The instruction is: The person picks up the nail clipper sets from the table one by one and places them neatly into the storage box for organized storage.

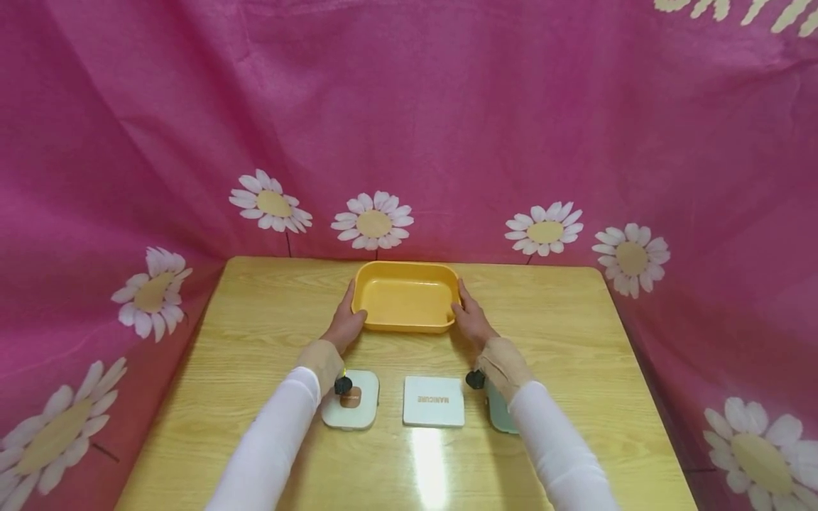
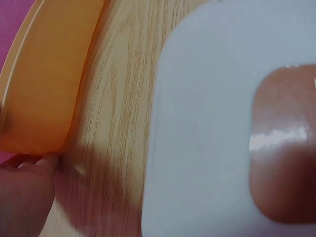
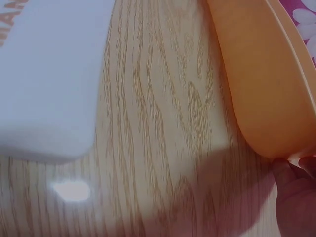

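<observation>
A yellow rectangular plastic basin [image 1: 409,301] with rounded corners rests near the far side of the wooden table. My left hand [image 1: 346,321] holds its left end, thumb by the near corner and fingers along the side. At the opposite end my right hand [image 1: 473,321] grips it in the same way. The left wrist view shows fingers [image 2: 47,162] against the basin's lower corner [image 2: 44,113]. In the right wrist view, the thumb and fingers meet the other corner of the orange-looking wall [image 3: 261,98]. Part of each hand's fingers is hidden by the basin.
Nearer on the table [image 1: 549,305] lie a white rounded-square case [image 1: 367,413] with a brown panel, a white flat box [image 1: 434,413] lettered MANICURE, and a pale green case [image 1: 500,415] partly hidden under the right forearm. A pink flowered cloth [image 1: 447,142] surrounds the table.
</observation>
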Demonstrator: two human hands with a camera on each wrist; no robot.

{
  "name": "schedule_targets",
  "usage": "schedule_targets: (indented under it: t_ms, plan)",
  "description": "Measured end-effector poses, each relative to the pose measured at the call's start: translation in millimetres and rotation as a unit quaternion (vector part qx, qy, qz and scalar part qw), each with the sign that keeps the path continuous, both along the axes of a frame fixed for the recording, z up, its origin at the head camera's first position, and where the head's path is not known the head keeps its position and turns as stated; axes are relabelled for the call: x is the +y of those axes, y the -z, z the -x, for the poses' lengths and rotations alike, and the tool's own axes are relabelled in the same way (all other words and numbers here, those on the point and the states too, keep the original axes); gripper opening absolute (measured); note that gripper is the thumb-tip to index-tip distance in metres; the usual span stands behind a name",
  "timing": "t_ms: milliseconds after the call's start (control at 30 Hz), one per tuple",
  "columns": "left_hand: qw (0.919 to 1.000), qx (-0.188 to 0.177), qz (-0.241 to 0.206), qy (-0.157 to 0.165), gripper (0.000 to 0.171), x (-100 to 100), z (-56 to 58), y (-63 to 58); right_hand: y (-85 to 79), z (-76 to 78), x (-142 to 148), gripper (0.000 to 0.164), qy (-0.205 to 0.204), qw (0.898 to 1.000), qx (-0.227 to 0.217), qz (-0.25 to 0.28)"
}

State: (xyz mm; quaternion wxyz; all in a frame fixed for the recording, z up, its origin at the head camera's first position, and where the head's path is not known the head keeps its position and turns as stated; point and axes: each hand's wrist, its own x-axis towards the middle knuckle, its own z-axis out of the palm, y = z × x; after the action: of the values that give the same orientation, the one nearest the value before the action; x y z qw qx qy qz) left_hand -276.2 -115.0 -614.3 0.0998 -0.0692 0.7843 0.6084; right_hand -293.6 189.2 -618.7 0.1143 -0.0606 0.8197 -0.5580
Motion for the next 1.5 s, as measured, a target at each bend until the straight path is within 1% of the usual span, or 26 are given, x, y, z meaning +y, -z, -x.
schedule_targets:
  t_ms: [133,367,533,633,767,900,1000,1167,1333,1500]
  plan:
    - [1.0000,0.001,-0.005,-0.002,0.093,-1,0.0,2.8,-1.2,-1.2,-1,0.065,0.007,1.000,0.005,-0.010]
    - [0.9999,0.000,-0.011,-0.005,0.093,-4,-0.6,3.5,-2.7,-6.2,-8,0.064,0.013,1.000,0.022,0.005]
    - [0.9999,-0.004,-0.004,-0.010,0.094,-3,-0.3,1.0,-4.7,-9.7,-14,0.063,0.041,0.999,0.024,-0.027]
    - [0.9999,-0.006,0.001,-0.009,0.094,-2,0.1,-0.4,-4.1,-10.1,-15,0.063,0.052,0.997,0.037,-0.046]
    - [0.9999,-0.006,0.002,-0.008,0.093,-2,0.6,-1.1,-0.9,-8.5,-14,0.063,0.052,0.996,0.050,-0.053]
    - [0.9999,-0.010,0.002,-0.010,0.092,-3,0.5,-1.9,2.1,-7.4,-15,0.063,0.049,0.996,0.051,-0.060]
    - [0.9999,-0.010,0.001,-0.010,0.092,-2,0.1,-2.3,1.0,-8.8,-15,0.063,0.051,0.995,0.052,-0.064]
    - [1.0000,-0.004,-0.003,-0.007,0.093,-4,1.1,0.5,-1.1,-10.1,-16,0.062,0.053,0.995,0.050,-0.063]
    - [1.0000,-0.001,-0.004,-0.004,0.095,-6,2.6,3.3,1.2,-7.8,-15,0.063,0.048,0.995,0.043,-0.079]
    - [0.9993,0.004,-0.037,-0.009,0.094,-7,3.2,2.9,5.6,-5.8,-12,0.061,0.039,0.994,0.055,-0.084]
